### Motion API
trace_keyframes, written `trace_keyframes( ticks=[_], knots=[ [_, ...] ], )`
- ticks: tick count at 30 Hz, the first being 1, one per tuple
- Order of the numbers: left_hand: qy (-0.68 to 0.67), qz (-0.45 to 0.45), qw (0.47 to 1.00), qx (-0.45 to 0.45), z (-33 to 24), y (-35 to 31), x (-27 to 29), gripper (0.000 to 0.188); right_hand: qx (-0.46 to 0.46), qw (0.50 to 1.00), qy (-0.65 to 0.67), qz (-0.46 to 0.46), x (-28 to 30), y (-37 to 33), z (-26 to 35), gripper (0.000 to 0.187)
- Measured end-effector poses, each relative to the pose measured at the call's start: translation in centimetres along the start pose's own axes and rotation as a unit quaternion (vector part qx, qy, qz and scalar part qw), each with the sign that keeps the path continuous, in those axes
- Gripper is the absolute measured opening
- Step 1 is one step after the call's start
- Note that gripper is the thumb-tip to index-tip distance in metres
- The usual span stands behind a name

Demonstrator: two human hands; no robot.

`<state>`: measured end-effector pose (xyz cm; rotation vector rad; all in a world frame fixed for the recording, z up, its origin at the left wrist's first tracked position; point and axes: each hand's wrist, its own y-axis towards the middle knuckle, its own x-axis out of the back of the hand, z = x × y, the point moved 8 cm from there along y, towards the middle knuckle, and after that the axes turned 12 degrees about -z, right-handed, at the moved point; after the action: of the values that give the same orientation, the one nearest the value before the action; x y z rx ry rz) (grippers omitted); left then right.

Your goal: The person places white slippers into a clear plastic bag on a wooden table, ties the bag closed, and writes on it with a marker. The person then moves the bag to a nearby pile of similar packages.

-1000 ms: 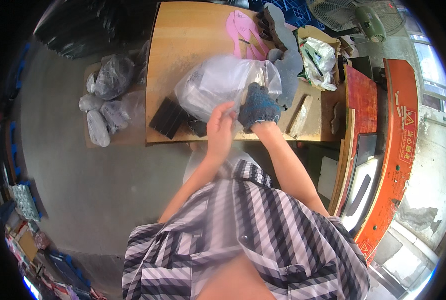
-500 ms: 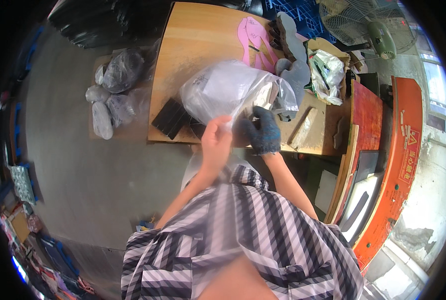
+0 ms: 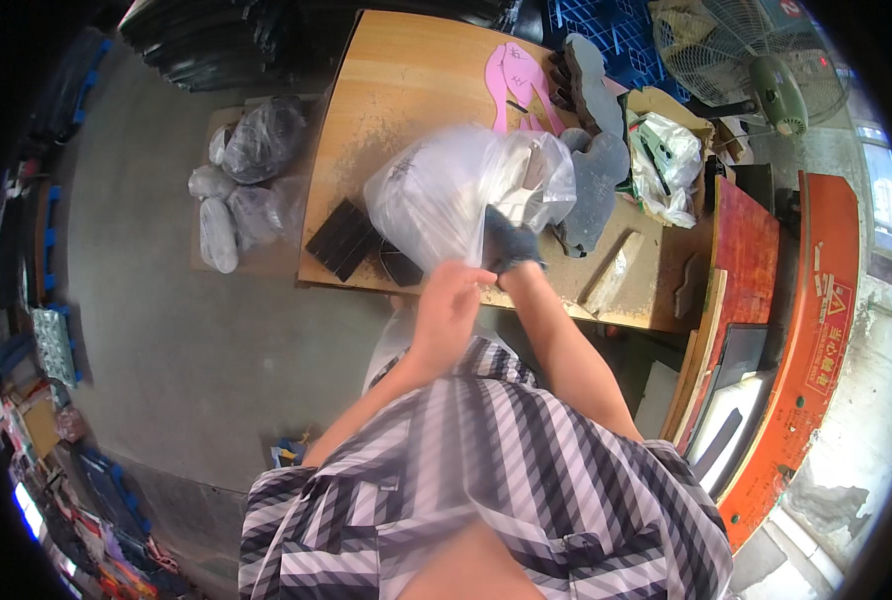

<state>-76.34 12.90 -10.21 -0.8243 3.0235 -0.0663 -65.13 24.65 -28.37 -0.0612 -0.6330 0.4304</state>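
Note:
A clear plastic bag, filled with something whitish, lies on the wooden table in front of me. My bare left hand is closed on the near edge of the bag, fingers pinched together. My right hand, in a dark glove, is right beside it at the bag's right part. Its fingers are partly covered by plastic, so their grip is hidden. Past the glove, pale shapes show through the crumpled film. A black ridged block sits against the bag's left side.
On the wooden table lie pink templates, dark grey sole-shaped pieces and a worn strip. An open carton with plastic stands at right, a fan behind it. Wrapped bundles lie left of the table.
My right hand has moved left and inward, beside my left hand, its fingers now partly behind plastic. The bag's right end has drawn in leftward. The view has shifted slightly.

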Motion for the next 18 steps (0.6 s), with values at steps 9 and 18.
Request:
trace_keyframes(
  ticks=[9,18],
  knots=[
    [0.003,0.037,0.999,-0.027,-1.8,0.2,-1.3,0.021,-0.255,0.959,0.098,0.078,3.5,-2.1,2.7,0.03],
    [-0.005,0.02,0.997,-0.073,-1.9,0.1,-0.4,0.027,-0.17,0.946,-0.165,0.221,6.6,-3.3,8.4,0.036]
  ],
)
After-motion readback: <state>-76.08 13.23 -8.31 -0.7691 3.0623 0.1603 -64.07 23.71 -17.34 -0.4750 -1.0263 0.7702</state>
